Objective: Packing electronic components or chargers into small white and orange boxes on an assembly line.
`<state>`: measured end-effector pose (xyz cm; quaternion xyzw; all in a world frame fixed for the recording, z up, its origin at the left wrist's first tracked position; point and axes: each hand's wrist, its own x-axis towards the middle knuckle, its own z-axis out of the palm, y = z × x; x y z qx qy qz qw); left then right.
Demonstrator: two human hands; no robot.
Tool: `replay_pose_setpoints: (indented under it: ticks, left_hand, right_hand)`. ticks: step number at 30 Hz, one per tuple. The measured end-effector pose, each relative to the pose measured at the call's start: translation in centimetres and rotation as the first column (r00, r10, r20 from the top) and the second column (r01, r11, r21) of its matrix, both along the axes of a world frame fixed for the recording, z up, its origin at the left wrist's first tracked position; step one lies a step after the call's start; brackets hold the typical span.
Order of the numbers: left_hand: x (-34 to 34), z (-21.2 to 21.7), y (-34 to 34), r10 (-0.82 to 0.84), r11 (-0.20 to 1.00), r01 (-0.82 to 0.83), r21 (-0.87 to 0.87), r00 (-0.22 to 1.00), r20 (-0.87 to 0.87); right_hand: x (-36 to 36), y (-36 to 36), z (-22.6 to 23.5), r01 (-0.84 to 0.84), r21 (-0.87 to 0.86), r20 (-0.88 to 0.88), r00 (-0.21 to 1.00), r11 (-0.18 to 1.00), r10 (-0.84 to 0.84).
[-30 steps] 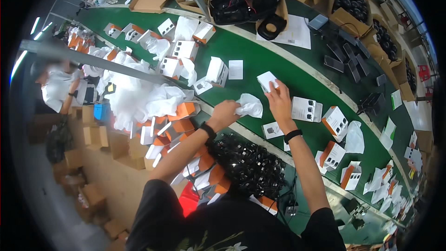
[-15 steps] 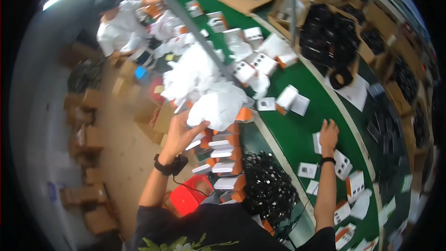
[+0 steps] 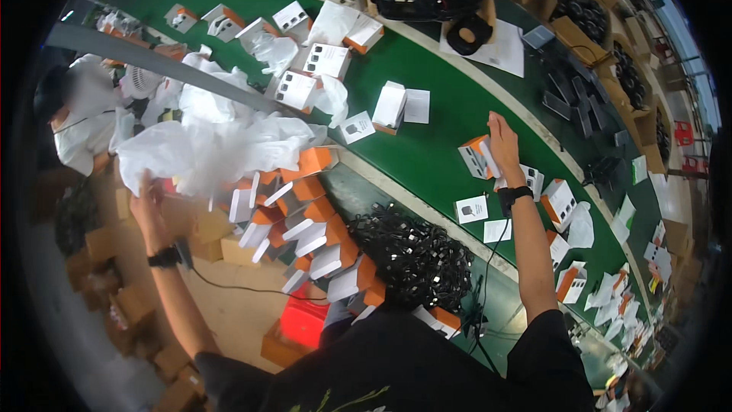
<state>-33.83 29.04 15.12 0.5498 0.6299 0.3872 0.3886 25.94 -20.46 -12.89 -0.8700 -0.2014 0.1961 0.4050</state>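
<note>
Head view showed the left hand [image 3: 152,210] near nine o'clock, at a white bag [image 3: 151,154], the right hand [image 3: 503,146] against an orange-and-white box [image 3: 473,162] towards three, seemingly not yet closed, neither grip discernible.

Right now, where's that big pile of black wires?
In the head view, the pile of black wires lies below the middle, slightly right, between the orange-and-white boxes on its left and the pale rail on its upper right.
</note>
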Motion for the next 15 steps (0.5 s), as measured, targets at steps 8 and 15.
replay_pose_setpoints:
  ticks: [8,15]
  left_hand:
    - [-3.7,-4.6,16.0,-0.017,0.994,0.021,-0.109,0.999,0.03]
    - [0.0,-2.2,4.9,0.119,0.89,0.001,0.456,0.965,-0.234]
  right_hand:
    - [-3.0,-4.2,7.0,-0.294,-0.278,0.203,0.912,0.915,0.355]
    - [-3.0,-8.9,4.8,-0.145,0.074,-0.163,0.974,0.987,0.156]
